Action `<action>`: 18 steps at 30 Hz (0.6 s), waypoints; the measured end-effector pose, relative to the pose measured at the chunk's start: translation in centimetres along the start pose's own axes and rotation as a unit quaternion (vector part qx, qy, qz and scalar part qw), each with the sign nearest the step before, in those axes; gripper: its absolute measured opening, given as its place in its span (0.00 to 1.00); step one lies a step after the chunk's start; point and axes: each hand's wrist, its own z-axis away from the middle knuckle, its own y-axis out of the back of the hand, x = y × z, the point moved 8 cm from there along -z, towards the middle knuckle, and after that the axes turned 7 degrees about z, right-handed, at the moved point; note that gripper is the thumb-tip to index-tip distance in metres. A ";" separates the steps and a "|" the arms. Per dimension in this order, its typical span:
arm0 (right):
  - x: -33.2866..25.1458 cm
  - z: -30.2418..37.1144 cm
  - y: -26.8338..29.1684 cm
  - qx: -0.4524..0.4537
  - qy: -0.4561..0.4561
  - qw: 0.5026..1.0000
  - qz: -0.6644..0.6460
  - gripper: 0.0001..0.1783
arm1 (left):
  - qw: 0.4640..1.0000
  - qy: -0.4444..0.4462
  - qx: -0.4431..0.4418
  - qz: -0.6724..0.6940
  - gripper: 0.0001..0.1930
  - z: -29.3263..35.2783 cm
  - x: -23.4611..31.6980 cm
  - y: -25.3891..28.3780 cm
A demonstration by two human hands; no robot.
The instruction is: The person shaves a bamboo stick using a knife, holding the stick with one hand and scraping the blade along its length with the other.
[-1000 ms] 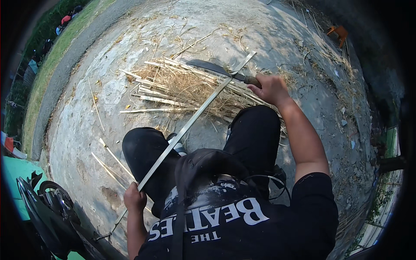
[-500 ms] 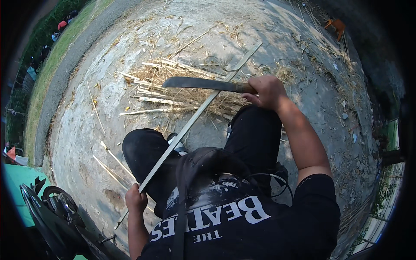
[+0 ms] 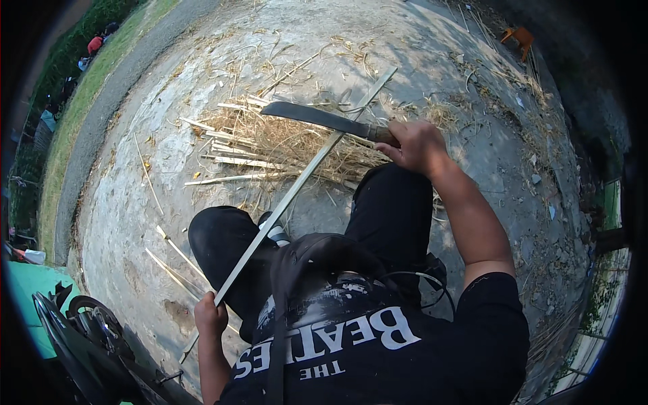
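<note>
My right hand [image 3: 416, 144] is closed round the wooden handle of a machete [image 3: 314, 116]. Its broad dark blade points left and crosses over the upper part of a long, pale bamboo strip [image 3: 291, 196]; whether the blade touches it I cannot tell. Near its lower end, my left hand [image 3: 211, 314] grips the strip, which slants up and right across my left thigh. Beyond my knees lies a pile of split bamboo sticks and thin shavings [image 3: 270, 145], partly behind the blade and the strip.
Loose sticks [image 3: 179, 253] lie on the ground by my left knee. A motorbike [image 3: 88, 337] stands at the lower left, beside a green surface [image 3: 34, 290]. An orange chair [image 3: 518, 40] is at the far right. Several people show beyond the grass strip [image 3: 88, 94].
The machete's tip has swung up and slightly right, so the blade now tilts. My right hand has shifted a little down. The strip's far end has moved slightly left.
</note>
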 end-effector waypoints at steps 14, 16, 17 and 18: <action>4.5 0.6 -3.3 -0.047 -0.135 0.989 -0.035 0.31 | 1.000 0.005 0.004 -0.029 0.08 1.0 -0.8 0.1; 4.5 0.8 -2.7 -0.064 -0.153 0.983 -0.076 0.31 | 1.000 -0.002 0.004 -0.029 0.08 1.0 -1.0 0.0; 4.4 0.8 -2.2 -0.066 -0.157 0.980 -0.102 0.31 | 1.000 0.000 0.007 -0.021 0.08 0.9 -1.2 -0.2; 4.4 0.9 -1.8 -0.067 -0.161 0.976 -0.127 0.31 | 1.000 0.003 0.011 -0.012 0.08 0.9 -1.2 -0.2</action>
